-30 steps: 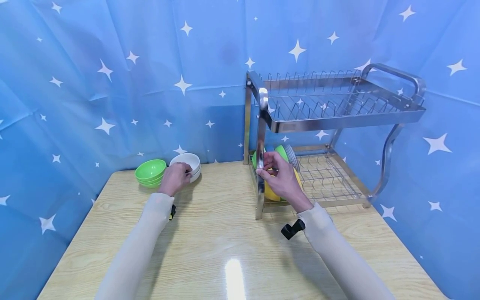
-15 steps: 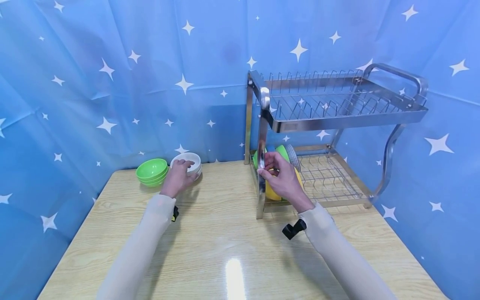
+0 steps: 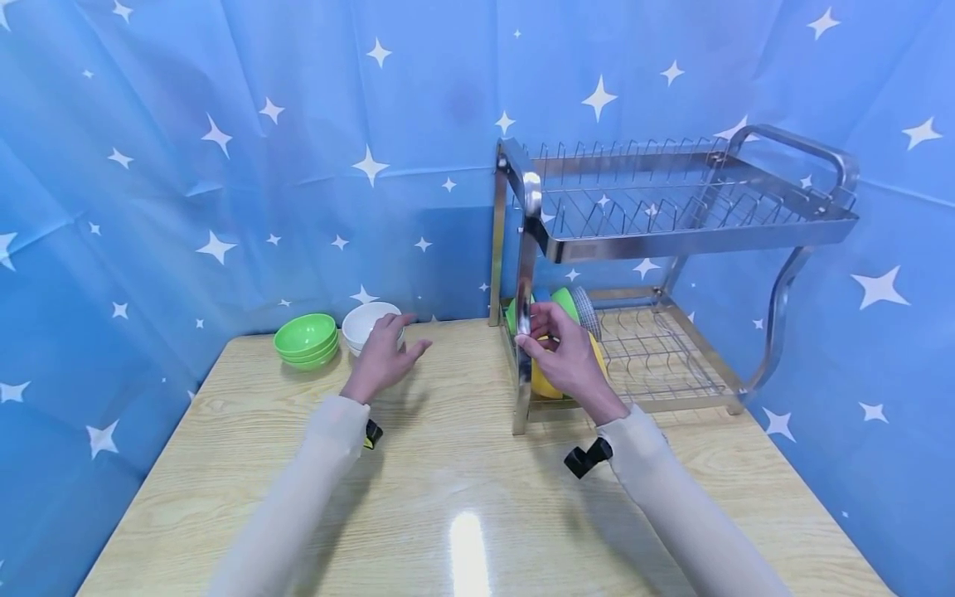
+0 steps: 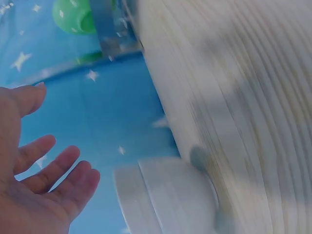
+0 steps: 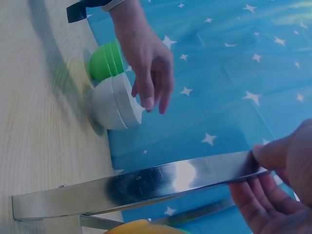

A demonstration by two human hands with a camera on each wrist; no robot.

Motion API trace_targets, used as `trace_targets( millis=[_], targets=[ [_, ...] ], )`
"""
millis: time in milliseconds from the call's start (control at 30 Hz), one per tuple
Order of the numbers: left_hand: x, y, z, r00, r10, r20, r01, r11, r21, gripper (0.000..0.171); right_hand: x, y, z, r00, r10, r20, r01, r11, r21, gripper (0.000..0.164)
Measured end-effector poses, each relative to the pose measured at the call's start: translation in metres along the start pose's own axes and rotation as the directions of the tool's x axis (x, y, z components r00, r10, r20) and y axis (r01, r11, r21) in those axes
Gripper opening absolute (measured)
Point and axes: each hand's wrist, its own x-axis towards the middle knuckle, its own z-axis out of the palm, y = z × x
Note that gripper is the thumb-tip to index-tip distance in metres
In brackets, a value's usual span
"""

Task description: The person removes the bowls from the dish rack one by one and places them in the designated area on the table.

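Observation:
My left hand is raised just in front of two stacked white bowls, its fingers spread and holding nothing. In the left wrist view a gap shows between the fingers and the white stack. Left of these stands a stack of green bowls. My right hand pinches the front left post of a metal dish rack, thumb on one side and fingers on the other. Behind that hand, yellow and green dishes on the lower tier are partly hidden.
The rack's upper tier carries wire dividers. A patterned grey dish leans beside the green one on the lower tier. A blue star-printed curtain hangs close behind the wooden table.
My left hand has moved right and away from the white bowls, with its fingers opening out. The right hand keeps its hold on the rack post. The bowls stay stacked on the table.

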Motion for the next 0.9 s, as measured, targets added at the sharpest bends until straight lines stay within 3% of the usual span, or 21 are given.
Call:
trace_targets(
  millis=[200, 433, 733, 900],
  targets=[
    [-0.003, 0.027, 0.008, 0.999, 0.050, -0.009, -0.051, 0.991, -0.124, 0.056, -0.001, 0.000, 0.001, 1.000, -0.011, -0.007, 0.011, 1.000, -0.003, 0.044],
    [-0.004, 0.063, 0.013, 0.995, 0.099, -0.005, -0.097, 0.962, -0.256, 0.052, -0.001, 0.004, -0.002, 0.998, -0.059, -0.010, 0.058, 0.997, -0.057, 0.046],
    [-0.006, 0.103, 0.015, 0.991, 0.128, 0.033, -0.099, 0.884, -0.456, 0.052, -0.004, 0.014, -0.017, 0.990, -0.143, 0.023, 0.144, 0.985, -0.099, 0.049],
    [-0.003, 0.120, 0.019, 0.989, 0.138, 0.044, -0.095, 0.850, -0.518, 0.055, -0.004, 0.025, -0.032, 0.987, -0.159, 0.008, 0.159, 0.977, -0.142, 0.049]
  ],
)
